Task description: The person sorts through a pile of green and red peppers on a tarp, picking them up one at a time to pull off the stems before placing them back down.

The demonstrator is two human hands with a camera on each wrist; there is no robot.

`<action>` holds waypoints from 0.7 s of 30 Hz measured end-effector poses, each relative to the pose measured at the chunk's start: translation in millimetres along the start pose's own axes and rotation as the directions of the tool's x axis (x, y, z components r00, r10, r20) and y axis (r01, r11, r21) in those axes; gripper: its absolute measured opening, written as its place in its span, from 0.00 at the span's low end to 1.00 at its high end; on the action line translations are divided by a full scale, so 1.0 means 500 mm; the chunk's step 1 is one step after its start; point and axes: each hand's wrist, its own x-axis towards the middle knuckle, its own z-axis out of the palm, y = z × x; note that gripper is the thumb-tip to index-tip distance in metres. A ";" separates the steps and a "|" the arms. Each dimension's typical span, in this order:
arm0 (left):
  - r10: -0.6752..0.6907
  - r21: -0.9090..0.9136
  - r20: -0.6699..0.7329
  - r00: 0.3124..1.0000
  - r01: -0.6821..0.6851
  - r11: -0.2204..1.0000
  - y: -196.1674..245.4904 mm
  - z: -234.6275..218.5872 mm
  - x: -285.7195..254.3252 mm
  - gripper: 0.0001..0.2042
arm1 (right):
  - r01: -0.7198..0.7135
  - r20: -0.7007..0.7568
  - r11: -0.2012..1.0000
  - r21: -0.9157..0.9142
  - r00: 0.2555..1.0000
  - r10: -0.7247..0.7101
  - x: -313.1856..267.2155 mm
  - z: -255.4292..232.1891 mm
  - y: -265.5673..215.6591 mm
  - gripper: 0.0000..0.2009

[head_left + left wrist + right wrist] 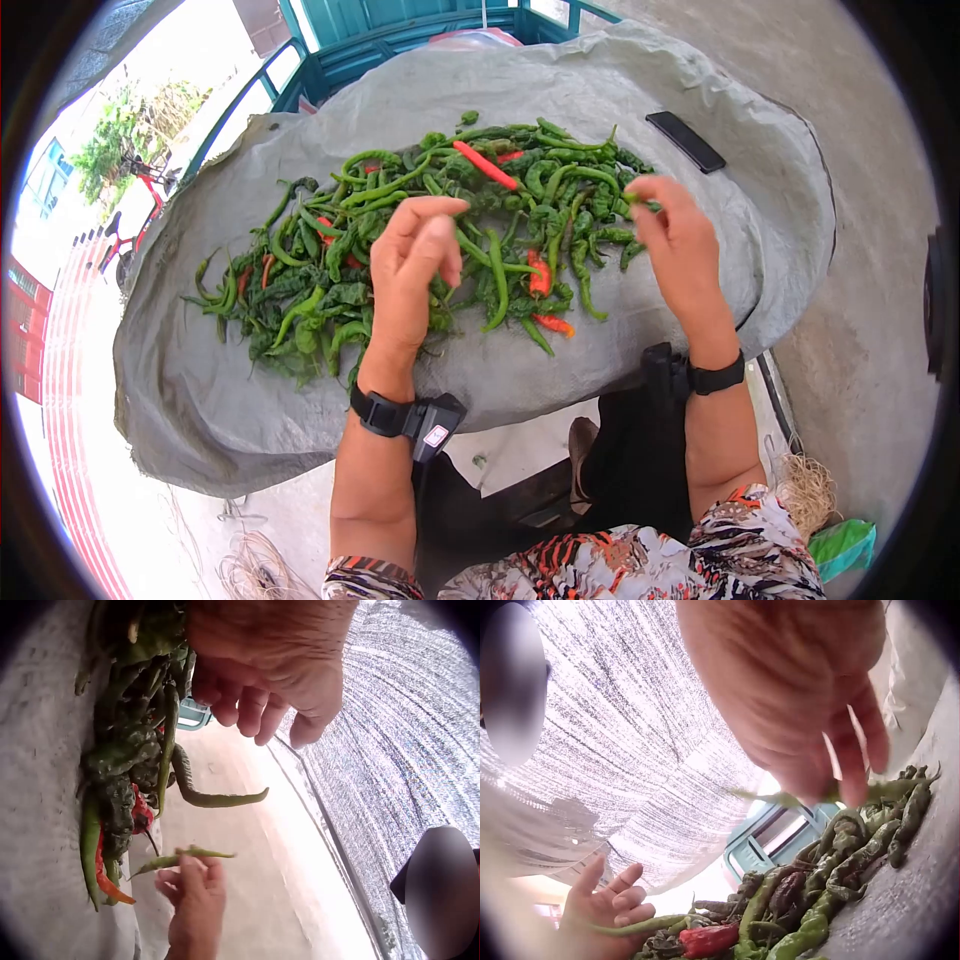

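Green and red peppers (350, 290) lie in a wide pile on a grey sheet (250, 400). Above the middle of the pile is my left hand (408, 270), its fingers loosely bent with nothing between them; in the left wrist view that hand (277, 667) hangs over the peppers (124, 757). My right hand (685, 255), at the pile's right edge, pinches a small green pepper (634, 197) between thumb and fingers. The left wrist view shows this pepper (210, 853) as slim and light green, and it also crosses behind the fingers in the right wrist view.
A black phone (686, 141) lies on the sheet at the upper right. Behind the sheet stands a teal metal frame (400, 40). Straw-coloured twine (806, 492) and a green bag (842, 548) are on the ground at the lower right.
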 end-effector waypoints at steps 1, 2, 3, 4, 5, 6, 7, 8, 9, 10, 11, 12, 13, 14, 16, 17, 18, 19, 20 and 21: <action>-0.019 0.039 0.018 1.000 0.018 0.999 0.004 0.007 -0.003 0.15 | 0.026 -0.076 0.994 0.103 0.997 -0.018 0.004 -0.001 -0.022 0.11; -0.039 0.078 0.037 0.999 0.036 0.996 0.005 0.010 -0.004 0.14 | 0.058 -0.153 0.977 0.203 0.988 -0.027 0.005 0.004 -0.040 0.11; -0.056 -0.019 0.073 0.996 0.057 0.998 -0.002 0.010 -0.005 0.16 | 0.077 -0.135 0.971 0.226 0.990 -0.047 0.004 0.016 -0.052 0.12; -0.052 -0.006 0.087 0.995 0.052 0.999 -0.001 0.014 -0.007 0.17 | 0.094 -0.118 0.964 0.250 0.991 -0.066 0.002 0.031 -0.063 0.13; -0.049 0.009 0.103 0.994 0.048 0.999 0.001 0.021 -0.008 0.19 | 0.110 -0.103 0.955 0.275 0.991 -0.084 0.000 0.045 -0.072 0.14; -0.047 0.023 0.120 0.992 0.044 0.999 0.002 0.024 -0.008 0.20 | 0.183 -0.100 0.961 0.207 0.981 -0.165 -0.002 0.058 -0.078 0.13; -0.051 0.010 0.146 0.988 0.050 0.999 -0.003 0.023 -0.007 0.25 | 0.255 -0.091 0.957 0.139 0.965 -0.244 -0.004 0.071 -0.083 0.13; -0.036 0.032 0.148 0.988 0.032 0.999 -0.008 0.022 -0.007 0.23 | 0.327 -0.075 0.942 0.072 0.944 -0.322 -0.006 0.084 -0.087 0.13; -0.020 0.054 0.149 0.989 0.012 0.998 -0.012 0.021 -0.007 0.21 | 0.343 -0.061 0.937 0.068 0.939 -0.340 -0.008 0.096 -0.091 0.14; -0.003 0.075 0.148 0.989 -0.008 0.997 -0.013 0.021 -0.006 0.20 | 0.361 -0.045 0.930 0.064 0.932 -0.359 -0.011 0.108 -0.095 0.14; -0.019 0.057 0.133 0.991 0.012 0.998 -0.010 0.022 -0.006 0.18 | 0.379 -0.029 0.923 0.061 0.925 -0.378 -0.011 0.117 -0.100 0.14; -0.037 0.037 0.118 0.992 0.033 0.999 -0.002 0.025 -0.006 0.15 | 0.380 -0.044 0.921 0.091 0.925 -0.377 -0.011 0.125 -0.107 0.14; -0.056 0.016 0.103 0.993 0.054 0.998 0.001 0.025 -0.007 0.14 | 0.380 -0.058 0.917 0.120 0.925 -0.376 -0.010 0.131 -0.114 0.14; -0.047 0.030 0.080 0.996 0.045 0.999 -0.003 0.022 -0.007 0.12 | 0.380 -0.072 0.913 0.148 0.925 -0.373 -0.010 0.135 -0.119 0.14; -0.026 0.059 0.032 0.999 0.024 0.998 -0.008 0.017 -0.002 0.11 | 0.251 -0.035 0.951 0.179 0.968 -0.249 -0.009 0.124 -0.136 0.13; -0.058 0.019 -0.025 0.998 0.059 0.998 -0.005 0.017 -0.003 0.11 | 0.186 -0.014 0.964 0.192 0.982 -0.187 -0.009 0.122 -0.142 0.12; -0.045 -0.016 -0.063 0.997 0.044 0.999 -0.008 0.011 -0.001 0.11 | 0.223 -0.008 0.961 0.166 0.974 -0.225 -0.007 0.129 -0.129 0.11; -0.033 -0.051 -0.100 0.994 0.028 0.998 -0.012 0.003 0.003 0.12 | 0.259 0.000 0.956 0.138 0.965 -0.262 -0.004 0.136 -0.101 0.11; -0.023 -0.087 -0.137 0.990 0.011 0.996 -0.016 -0.002 0.006 0.12 | 0.295 0.008 0.949 0.109 0.955 -0.297 -0.004 0.139 -0.085 0.10; -0.034 -0.084 -0.138 0.990 0.022 0.996 -0.014 -0.001 0.007 0.12 | 0.143 0.157 0.987 0.077 0.976 -0.154 -0.001 0.119 -0.096 0.10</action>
